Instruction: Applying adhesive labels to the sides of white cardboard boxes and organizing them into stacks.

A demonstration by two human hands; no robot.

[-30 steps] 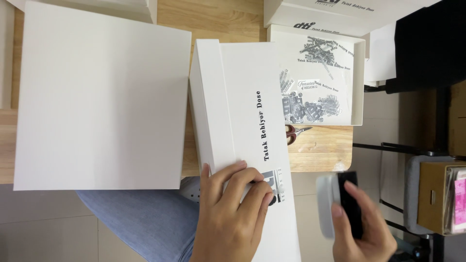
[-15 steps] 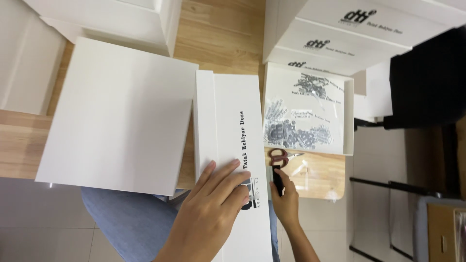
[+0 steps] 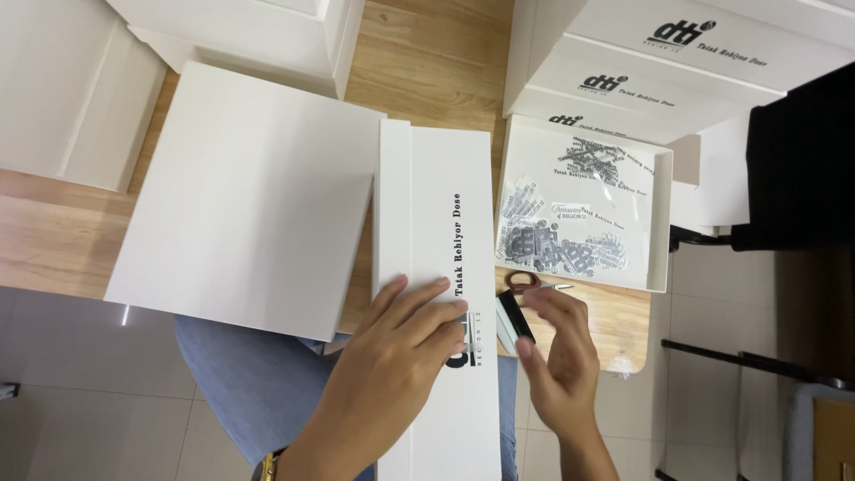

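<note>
Just beyond our right hand, a shallow white open box sits on the wooden table; it holds scattered cut-out strips of printed paper, some under a clear sheet. Our left hand lies flat, fingers spread, pressing on the long white folded box that runs from under the palm away toward the far side of the table. Our right hand, just to the right of the left, has its fingers loosely curled about a small black, flat object, which it holds at the box's right edge; we cannot tell what the object is. Scissors with reddish handles lie on the table just past the right fingertips, near the open box. Left of our left hand rests a wide flat white board, touching the long box. More white boxes are stacked farther off, beyond the open box.
</note>
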